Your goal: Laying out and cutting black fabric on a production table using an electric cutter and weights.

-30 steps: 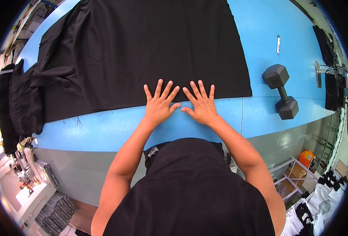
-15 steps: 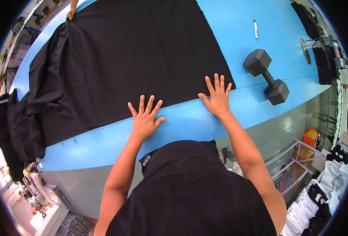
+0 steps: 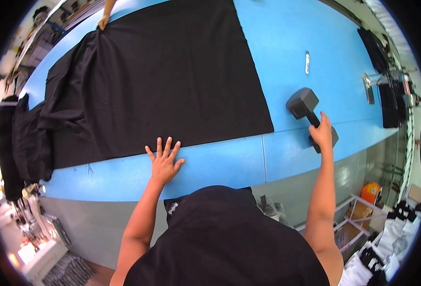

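My left hand (image 3: 164, 164) lies flat with fingers spread, its tips on the near edge of a large black fabric (image 3: 182, 81) on the blue table (image 3: 315, 28). My right hand (image 3: 322, 132) is closed over the handle of a dark hexagonal dumbbell (image 3: 302, 102), which rests on the table right of the cloth; its far head shows above my fingers. The cloth is wrinkled and bunched at the left. A co-worker's hand (image 3: 103, 23) pinches its far-left edge.
A marker (image 3: 307, 62) lies beyond the dumbbell. A metal fixture (image 3: 368, 90) with black cloth stands at the right end. Below the table's right side are a metal rack (image 3: 348, 221), an orange container (image 3: 370, 193) and piles of white and black fabric (image 3: 396, 233).
My right hand has left the cloth, moved right and closed on the dumbbell. My left hand has shifted left along the edge. The co-worker's hand has appeared at the far-left edge.
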Tool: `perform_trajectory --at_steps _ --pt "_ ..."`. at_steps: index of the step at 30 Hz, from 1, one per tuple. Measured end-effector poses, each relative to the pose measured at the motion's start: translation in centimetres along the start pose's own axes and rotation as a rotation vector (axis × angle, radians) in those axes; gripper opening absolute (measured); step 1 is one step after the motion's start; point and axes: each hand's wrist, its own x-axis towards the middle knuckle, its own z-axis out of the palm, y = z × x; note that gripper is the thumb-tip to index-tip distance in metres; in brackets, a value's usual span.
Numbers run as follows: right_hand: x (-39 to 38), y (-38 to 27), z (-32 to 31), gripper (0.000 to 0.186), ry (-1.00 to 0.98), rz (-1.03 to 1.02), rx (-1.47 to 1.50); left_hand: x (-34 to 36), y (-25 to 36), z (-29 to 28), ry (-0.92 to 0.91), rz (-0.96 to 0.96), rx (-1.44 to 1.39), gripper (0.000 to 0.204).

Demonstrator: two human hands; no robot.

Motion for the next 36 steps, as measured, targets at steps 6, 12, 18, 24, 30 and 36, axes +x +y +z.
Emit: perform_trajectory --at_steps 6,12,18,24,30,36 --pt "4.3 5.8 3.2 0.049 -0.415 0.021 0.11 1.1 1.1 0.3 0.053 -0.011 -0.04 0.063" --pt "3.3 -4.7 0.1 0.041 -0.524 -0.076 0.138 -0.6 0.2 -0.1 0.047 -0.066 -0.029 0.061" --pt "-0.6 -20.4 -2.2 0.038 -0.712 -0.402 0.203 -0.1 0.1 0.0 0.068 -0.064 -0.062 0.061" --pt "-3.8 -27.8 2.7 0.035 -0.747 -0.757 0.201 -0.1 0.6 0.6 0.117 -0.058 -0.131 0.06" --pt "-5.1 -29.1 4.4 0.036 -0.769 -0.809 0.056 -0.8 0.0 0.8 0.12 -0.064 -0.155 0.06" --pt "-5.8 -28.8 4.5 0.042 -0.684 -0.826 0.084 -0.6 -0.9 1.1 0.215 -0.054 -0.181 0.06"
